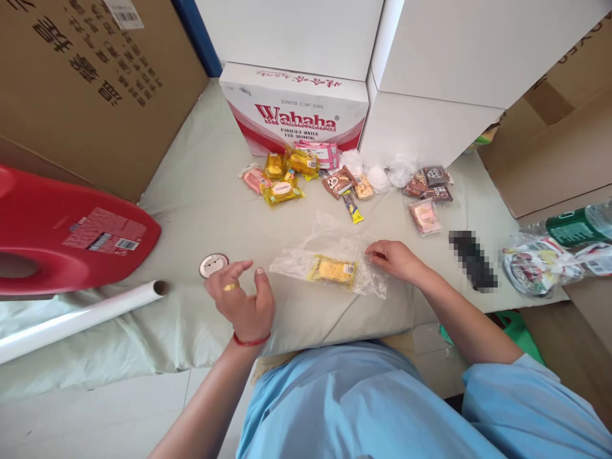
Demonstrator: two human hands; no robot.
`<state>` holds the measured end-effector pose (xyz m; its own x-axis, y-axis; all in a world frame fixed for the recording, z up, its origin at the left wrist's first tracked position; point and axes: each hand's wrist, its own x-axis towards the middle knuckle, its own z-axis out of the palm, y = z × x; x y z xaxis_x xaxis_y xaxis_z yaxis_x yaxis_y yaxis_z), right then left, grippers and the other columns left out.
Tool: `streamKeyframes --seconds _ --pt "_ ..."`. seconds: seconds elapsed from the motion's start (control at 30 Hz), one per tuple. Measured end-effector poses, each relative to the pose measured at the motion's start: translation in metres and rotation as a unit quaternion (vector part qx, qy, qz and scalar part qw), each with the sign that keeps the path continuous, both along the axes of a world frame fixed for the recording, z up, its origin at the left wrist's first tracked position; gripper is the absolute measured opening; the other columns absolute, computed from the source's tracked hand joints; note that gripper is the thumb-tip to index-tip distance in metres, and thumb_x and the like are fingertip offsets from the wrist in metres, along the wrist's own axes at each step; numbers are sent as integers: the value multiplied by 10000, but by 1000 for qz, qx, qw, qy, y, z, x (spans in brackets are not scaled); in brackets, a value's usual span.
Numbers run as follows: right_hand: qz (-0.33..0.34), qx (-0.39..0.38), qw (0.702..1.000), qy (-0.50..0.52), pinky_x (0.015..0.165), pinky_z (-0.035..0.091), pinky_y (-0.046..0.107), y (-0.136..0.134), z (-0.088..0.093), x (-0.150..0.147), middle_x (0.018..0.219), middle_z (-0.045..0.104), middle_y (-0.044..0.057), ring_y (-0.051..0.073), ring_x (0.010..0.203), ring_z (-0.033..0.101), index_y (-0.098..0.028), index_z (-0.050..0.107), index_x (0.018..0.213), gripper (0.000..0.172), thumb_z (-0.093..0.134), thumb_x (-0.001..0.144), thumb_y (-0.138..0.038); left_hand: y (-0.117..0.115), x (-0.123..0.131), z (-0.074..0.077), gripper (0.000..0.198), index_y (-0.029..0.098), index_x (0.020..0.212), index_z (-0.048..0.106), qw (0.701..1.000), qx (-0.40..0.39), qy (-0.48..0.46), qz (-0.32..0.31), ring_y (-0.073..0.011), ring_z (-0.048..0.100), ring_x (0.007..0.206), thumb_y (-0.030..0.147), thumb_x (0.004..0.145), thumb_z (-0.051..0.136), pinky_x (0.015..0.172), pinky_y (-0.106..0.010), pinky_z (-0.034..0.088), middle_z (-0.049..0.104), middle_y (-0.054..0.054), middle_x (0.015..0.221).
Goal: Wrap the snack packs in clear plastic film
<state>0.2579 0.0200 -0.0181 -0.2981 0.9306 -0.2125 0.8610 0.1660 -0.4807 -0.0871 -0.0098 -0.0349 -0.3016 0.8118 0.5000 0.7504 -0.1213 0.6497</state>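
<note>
A clear plastic bag (335, 255) lies flat on the pale green cloth (201, 197) in front of me, with a yellow wrapped snack (332, 269) inside it. My right hand (394, 260) pinches the bag's right edge. My left hand (241, 299), wearing a ring and a red wrist cord, hovers with fingers apart just left of the bag, holding nothing. A round metal badge (213, 264) lies beside that hand.
Further back lie several wrapped snacks: yellow ones (283, 182), brown ones (430, 182), a pink one (424, 217). Behind them stands a Wahaha box (296, 108). A red container (71, 236) and white roll (81, 315) are left; a green bottle (576, 226) is right.
</note>
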Motion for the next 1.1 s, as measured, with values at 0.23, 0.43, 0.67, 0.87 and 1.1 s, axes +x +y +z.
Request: streamKeyframes --seconds 0.23,0.43,0.67,0.87,1.1 --pt "-21 120 992 -30 975 468 417 34 14 -16 1161 729 159 307 1097 613 -145 709 1257 344 549 1013 -327 -21 43 8 331 298 1197 736 937 -16 178 -299 -246 666 1062 184 964 529 900 -437 420 789 -46 1154" --pt "-14 11 999 -37 934 444 330 80 7 -55 1015 745 103 261 1030 620 -120 694 1237 471 798 849 -367 -4 70 -11 370 291 1308 718 905 -91 224 -349 -258 636 1033 238 1017 494 815 -441 404 743 -73 1328" --pt "31 -13 995 99 684 435 229 64 16 -76 765 717 -9 137 697 623 -156 774 1061 217 609 949 -244 0 74 -12 317 255 1238 741 903 -93 235 -349 -250 653 967 238 1037 497 773 -427 423 749 -84 1311" --pt "213 -3 976 51 934 528 298 2 13 -100 1275 749 79 208 1129 705 -248 540 1533 516 467 1025 -193 -4 43 -24 316 225 925 775 909 -118 13 -400 -217 707 920 160 949 466 843 -380 546 787 -71 945" --pt "252 29 955 -157 726 527 308 -17 18 -123 1082 745 105 249 973 708 -324 558 1509 517 466 1023 -171 22 0 -25 434 184 1249 665 962 -187 -184 -76 -276 650 1224 462 994 451 1090 -471 497 717 -130 1278"
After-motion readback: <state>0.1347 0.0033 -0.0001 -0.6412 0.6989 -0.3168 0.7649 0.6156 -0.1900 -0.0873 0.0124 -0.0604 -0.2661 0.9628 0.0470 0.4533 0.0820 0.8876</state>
